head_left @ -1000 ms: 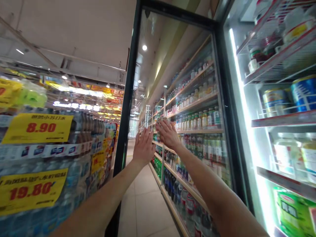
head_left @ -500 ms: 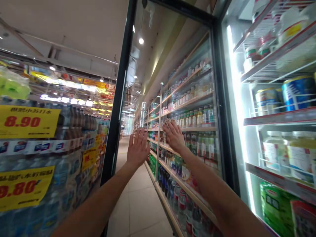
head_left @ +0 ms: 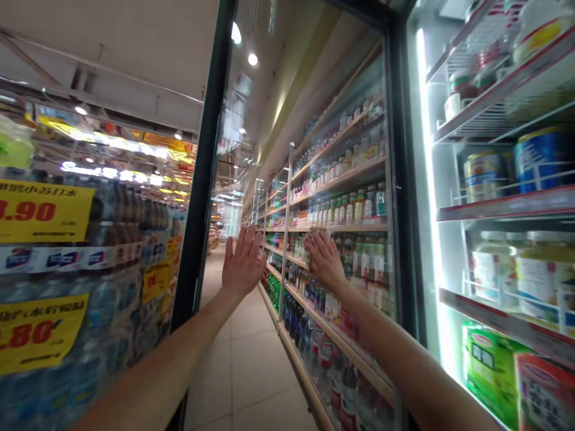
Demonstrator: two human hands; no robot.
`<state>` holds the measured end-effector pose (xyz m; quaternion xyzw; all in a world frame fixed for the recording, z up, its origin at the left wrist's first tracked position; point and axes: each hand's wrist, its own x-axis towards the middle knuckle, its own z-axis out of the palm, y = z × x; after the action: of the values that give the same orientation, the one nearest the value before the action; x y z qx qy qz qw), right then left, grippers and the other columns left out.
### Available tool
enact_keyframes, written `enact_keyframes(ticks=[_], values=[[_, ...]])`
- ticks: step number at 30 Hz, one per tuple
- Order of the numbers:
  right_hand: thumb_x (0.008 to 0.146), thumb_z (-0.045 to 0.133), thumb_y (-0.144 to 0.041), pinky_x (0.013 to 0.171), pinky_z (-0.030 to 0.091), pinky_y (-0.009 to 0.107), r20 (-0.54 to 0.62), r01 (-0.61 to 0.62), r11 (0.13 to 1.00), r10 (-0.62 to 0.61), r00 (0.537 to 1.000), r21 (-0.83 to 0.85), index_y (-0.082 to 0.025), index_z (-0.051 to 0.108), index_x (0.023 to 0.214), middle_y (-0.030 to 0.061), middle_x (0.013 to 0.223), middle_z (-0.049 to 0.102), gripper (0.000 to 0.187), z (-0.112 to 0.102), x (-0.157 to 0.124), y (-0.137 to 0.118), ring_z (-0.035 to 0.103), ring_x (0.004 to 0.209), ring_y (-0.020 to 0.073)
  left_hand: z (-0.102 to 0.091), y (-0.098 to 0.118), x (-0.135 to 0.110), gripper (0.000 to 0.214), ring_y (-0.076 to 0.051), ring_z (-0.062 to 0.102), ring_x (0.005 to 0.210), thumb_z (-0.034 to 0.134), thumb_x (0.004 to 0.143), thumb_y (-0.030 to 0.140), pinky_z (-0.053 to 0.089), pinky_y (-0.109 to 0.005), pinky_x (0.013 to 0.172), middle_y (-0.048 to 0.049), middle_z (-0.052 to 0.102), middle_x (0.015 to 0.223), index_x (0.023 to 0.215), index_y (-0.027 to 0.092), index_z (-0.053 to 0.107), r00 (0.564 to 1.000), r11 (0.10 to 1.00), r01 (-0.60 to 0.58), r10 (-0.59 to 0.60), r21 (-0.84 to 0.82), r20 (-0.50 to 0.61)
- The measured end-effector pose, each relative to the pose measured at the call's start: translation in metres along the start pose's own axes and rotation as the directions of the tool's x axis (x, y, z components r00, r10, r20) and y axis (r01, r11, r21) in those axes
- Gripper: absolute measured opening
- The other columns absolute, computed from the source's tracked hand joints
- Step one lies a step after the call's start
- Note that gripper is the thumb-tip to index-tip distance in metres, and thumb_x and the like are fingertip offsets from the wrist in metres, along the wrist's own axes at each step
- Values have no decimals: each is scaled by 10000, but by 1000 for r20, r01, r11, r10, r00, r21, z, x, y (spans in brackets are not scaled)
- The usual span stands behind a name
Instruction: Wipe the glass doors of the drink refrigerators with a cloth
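In the head view, I see the left hand (head_left: 243,261) up flat at the glass door (head_left: 205,137), nearer its left edge, fingers slightly parted, thumb out. The right hand (head_left: 327,261), fingers spread, covers a crumpled cloth (head_left: 308,244) against the pane, nearer the right edge.

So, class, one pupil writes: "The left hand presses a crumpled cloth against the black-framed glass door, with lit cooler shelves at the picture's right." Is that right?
Not quite: the wrong hand is named. The head view shows the right hand pressing the crumpled cloth against the black-framed glass door, with lit cooler shelves at the picture's right.
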<state>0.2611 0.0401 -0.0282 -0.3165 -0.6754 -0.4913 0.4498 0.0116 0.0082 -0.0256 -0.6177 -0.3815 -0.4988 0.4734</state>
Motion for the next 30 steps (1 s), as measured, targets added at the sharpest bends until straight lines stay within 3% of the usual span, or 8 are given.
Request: enact_keyframes(ticks=[3, 8, 13, 16, 19, 23, 25, 30], values=[[812, 372, -178, 1047, 284, 505, -84, -169, 985, 166, 983, -29, -215, 431, 1320, 97, 1407, 367, 513, -4, -20, 28, 233, 1342, 263, 0, 0, 0, 552, -248, 183, 1369, 375, 873, 342, 127, -508, 1103, -118, 287, 1452, 1390, 174, 280, 1000, 1000, 1, -1, 5, 11], [841, 326, -200, 1019, 296, 556, -307, -538, 842, 506, 806, -27, -152, 391, 1345, 152, 1419, 320, 510, -6, -35, 63, 231, 1335, 310, 1, 1, -1, 551, -235, 163, 1374, 364, 879, 351, 104, -488, 1113, -112, 271, 1460, 1392, 172, 272, 1000, 1000, 2, -2, 3, 20], [824, 365, -201, 1056, 274, 503, -116, -218, 975, 213, 970, -31, -185, 413, 1330, 109, 1422, 331, 509, 0, -25, 16, 196, 1353, 272, 3, 0, -1, 552, -230, 151, 1377, 358, 882, 367, 85, -481, 1117, -115, 275, 1460, 1389, 165, 273, 1000, 1000, 0, 0, 1, 15], [808, 392, -189, 1073, 250, 481, 25, -38, 999, 38, 999, -32, -223, 447, 1305, 74, 1415, 354, 501, -3, -26, 12, 196, 1358, 249, 3, 1, -1, 555, -228, 138, 1380, 362, 881, 366, 76, -488, 1117, -121, 271, 1461, 1391, 166, 266, 1000, 1000, 5, -4, -12, 21], [818, 380, -189, 1062, 270, 477, -28, -180, 979, 178, 984, -99, -202, 462, 1294, 91, 1401, 367, 483, -11, -32, 42, 229, 1346, 254, 3, 1, -2, 565, -232, 126, 1382, 373, 877, 356, 63, -498, 1116, -123, 256, 1466, 1396, 167, 251, 999, 1000, 12, -11, -26, 33], [833, 332, -189, 1036, 290, 528, -244, -493, 866, 462, 853, -83, -151, 404, 1335, 137, 1422, 319, 508, -11, -32, 69, 227, 1342, 289, 3, 2, -2, 567, -242, 148, 1378, 389, 870, 345, 72, -493, 1116, -114, 262, 1465, 1393, 170, 258, 999, 999, 19, -18, -35, 32], [826, 340, -189, 1042, 277, 543, -236, -417, 907, 395, 888, -51, -160, 385, 1347, 124, 1441, 293, 524, -6, -25, 54, 204, 1350, 291, 3, 1, -2, 567, -245, 157, 1375, 399, 864, 347, 78, -493, 1115, -115, 271, 1462, 1387, 169, 273, 1000, 999, 17, -16, -42, 26], [810, 413, -202, 1072, 266, 503, -7, 112, 993, -112, 994, 23, -227, 426, 1316, 50, 1433, 335, 507, 0, -9, -9, 181, 1364, 253, 2, 2, -1, 574, -241, 155, 1376, 409, 856, 379, 73, -499, 1112, -121, 266, 1462, 1378, 172, 292, 1000, 996, 19, -18, -93, 12]])
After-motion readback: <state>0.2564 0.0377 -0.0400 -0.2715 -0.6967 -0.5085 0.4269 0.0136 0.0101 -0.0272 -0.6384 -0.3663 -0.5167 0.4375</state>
